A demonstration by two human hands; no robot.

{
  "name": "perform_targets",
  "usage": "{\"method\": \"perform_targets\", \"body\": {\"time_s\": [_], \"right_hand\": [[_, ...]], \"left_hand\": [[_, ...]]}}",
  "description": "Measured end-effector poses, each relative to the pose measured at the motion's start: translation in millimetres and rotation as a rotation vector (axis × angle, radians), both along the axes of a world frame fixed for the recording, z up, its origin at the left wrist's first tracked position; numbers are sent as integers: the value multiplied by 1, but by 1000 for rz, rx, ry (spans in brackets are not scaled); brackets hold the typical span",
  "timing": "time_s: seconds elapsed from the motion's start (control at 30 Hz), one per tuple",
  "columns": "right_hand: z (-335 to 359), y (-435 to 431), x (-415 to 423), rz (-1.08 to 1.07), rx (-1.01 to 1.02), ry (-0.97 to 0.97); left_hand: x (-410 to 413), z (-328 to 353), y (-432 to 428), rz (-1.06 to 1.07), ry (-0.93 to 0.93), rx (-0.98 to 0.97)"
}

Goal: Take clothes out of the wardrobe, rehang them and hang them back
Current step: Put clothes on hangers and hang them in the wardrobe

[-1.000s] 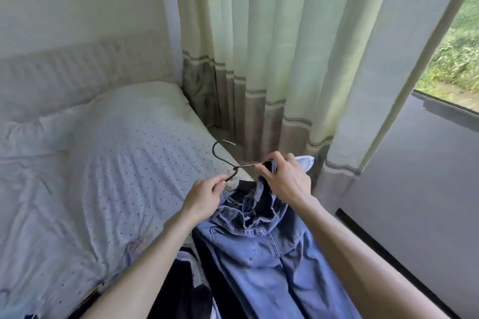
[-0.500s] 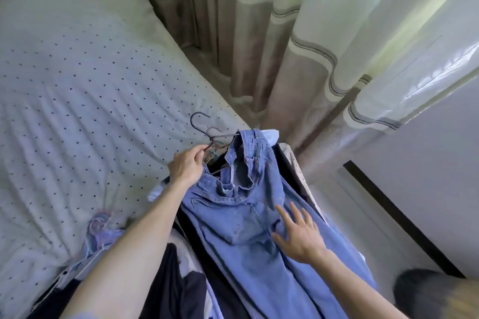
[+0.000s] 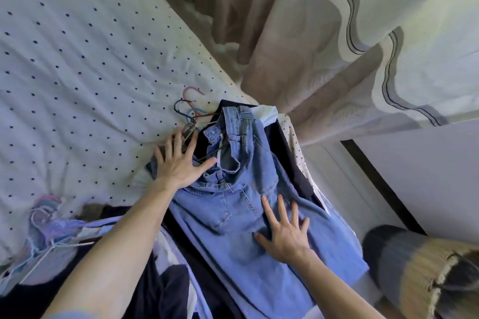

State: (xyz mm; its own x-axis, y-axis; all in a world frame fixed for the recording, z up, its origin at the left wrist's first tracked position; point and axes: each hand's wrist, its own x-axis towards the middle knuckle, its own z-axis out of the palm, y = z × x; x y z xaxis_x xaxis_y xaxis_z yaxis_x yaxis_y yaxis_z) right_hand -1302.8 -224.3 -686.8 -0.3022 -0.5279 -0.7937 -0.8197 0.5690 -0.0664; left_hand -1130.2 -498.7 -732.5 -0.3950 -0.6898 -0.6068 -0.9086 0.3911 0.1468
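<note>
A pair of blue jeans (image 3: 233,215) lies on the bed's right edge, on top of darker clothes, with its waistband bunched toward the curtain. My left hand (image 3: 178,160) rests flat with spread fingers on the waistband's left side, just below several hanger hooks (image 3: 190,111): one dark, one pink, one light blue. My right hand (image 3: 282,233) presses flat on the jeans' leg, fingers straight and spread. The hangers' bodies are hidden under the clothes.
A white bedspread with dark dots (image 3: 77,72) covers the bed at left. More hangers and striped clothes (image 3: 49,225) lie at lower left. Beige curtains (image 3: 324,46) hang at right, by a white wall. A striped knitted thing (image 3: 420,274) sits at lower right.
My left hand let go of the hanger hook and now lies flat on the waistband. My right hand stays flat on the jeans' leg. The camera tilted further down.
</note>
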Motion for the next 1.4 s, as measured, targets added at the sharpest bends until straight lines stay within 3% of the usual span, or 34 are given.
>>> {"method": "perform_targets", "body": {"time_s": [0.17,0.33,0.43,0.63,0.87,1.07,1.4], "right_hand": [[-11,5,-1,74,45,73],[18,-9,-24,87,59,-72],[60,-8,-46,50,-84,-123],[167,2,-87,147,-477,-35],[240,6,-88,238,-704,-43],[229,-41,-69,329,-713,-76],[114,-195,-67,441,-407,36]], "left_hand": [[-20,-4,19,33,-139,-72],[-24,30,40,157,-87,84],[-16,65,68,175,-19,123],[-12,159,129,228,119,16],[13,228,181,343,228,-135],[47,216,175,453,238,-164],[68,101,67,524,172,-51]]}}
